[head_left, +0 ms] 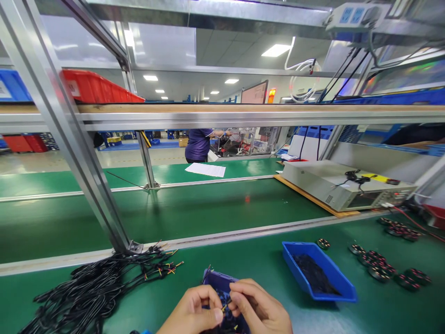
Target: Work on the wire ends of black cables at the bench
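My left hand and my right hand meet at the bottom centre, fingertips pinched together on a thin wire end with a yellow tip. Under them lies a dark purple pad or fixture, partly hidden by the fingers. A heap of black wire leads with stripped coloured ends lies on the green mat to the left. A blue tray holding small black parts sits to the right of my hands.
Several round motor stators are scattered at the right. A grey instrument box stands on a wooden board beyond the conveyor belt. A metal frame post rises at left. A person works far behind.
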### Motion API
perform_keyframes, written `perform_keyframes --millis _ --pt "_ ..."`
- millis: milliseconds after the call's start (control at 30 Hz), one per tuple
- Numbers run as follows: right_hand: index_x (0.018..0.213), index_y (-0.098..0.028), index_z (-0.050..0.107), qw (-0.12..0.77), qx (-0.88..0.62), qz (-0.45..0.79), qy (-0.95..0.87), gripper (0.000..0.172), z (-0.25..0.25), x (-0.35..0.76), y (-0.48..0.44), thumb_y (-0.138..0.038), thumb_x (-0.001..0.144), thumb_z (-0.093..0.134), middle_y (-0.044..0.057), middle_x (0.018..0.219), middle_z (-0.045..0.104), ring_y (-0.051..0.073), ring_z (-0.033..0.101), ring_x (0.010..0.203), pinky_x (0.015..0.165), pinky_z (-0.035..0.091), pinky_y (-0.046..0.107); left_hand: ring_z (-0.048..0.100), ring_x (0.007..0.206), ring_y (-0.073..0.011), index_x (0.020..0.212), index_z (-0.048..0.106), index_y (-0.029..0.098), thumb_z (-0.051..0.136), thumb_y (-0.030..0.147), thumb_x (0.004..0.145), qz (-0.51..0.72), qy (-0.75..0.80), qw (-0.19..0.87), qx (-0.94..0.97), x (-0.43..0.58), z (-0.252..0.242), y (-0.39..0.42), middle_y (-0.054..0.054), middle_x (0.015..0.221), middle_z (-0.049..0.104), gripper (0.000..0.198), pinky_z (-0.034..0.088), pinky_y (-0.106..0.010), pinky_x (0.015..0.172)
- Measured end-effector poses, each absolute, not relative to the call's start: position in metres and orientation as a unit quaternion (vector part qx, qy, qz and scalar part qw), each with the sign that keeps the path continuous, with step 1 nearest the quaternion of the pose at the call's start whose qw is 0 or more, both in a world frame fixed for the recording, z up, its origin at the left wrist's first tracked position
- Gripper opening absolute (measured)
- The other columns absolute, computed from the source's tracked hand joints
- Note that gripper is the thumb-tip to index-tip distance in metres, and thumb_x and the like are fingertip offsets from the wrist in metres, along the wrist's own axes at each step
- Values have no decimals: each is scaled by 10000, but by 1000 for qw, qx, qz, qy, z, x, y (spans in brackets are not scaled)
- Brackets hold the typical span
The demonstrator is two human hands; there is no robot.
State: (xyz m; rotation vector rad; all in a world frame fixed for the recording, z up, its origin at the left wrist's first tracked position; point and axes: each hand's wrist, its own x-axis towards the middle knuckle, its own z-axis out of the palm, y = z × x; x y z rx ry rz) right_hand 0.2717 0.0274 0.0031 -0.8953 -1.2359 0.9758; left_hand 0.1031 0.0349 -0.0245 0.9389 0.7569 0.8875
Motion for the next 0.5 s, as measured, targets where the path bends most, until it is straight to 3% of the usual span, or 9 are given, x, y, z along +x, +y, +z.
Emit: perform_keyframes --millis 133,333,500 --pt "878 -238 796 580 -374 407 -598 213 -5 277 31 -441 844 740 50 809 725 143 672 543 535 594 190 380 510 -58 719 626 157 867 502 638 408 332 734 430 103 -24 34 31 642 539 428 267 -175 481" --pt "953 -263 784 520 -356 317 -709 145 -6 284 37 -325 924 656 41 813 757 180 731 756 737 596 204 384 535 -61 699 632 161 904 476 600 430 329 726 425 106 -19 33 53 610 517 428 302 -184 554" --pt "999 -261 751 527 -393 351 -667 227 -4 288 37 -425 953 602 28 784 751 169 722 678 678 587 192 444 569 -92 704 652 149 892 502 596 422 334 738 408 105 -23 37 15 595 581 441 302 -203 578"
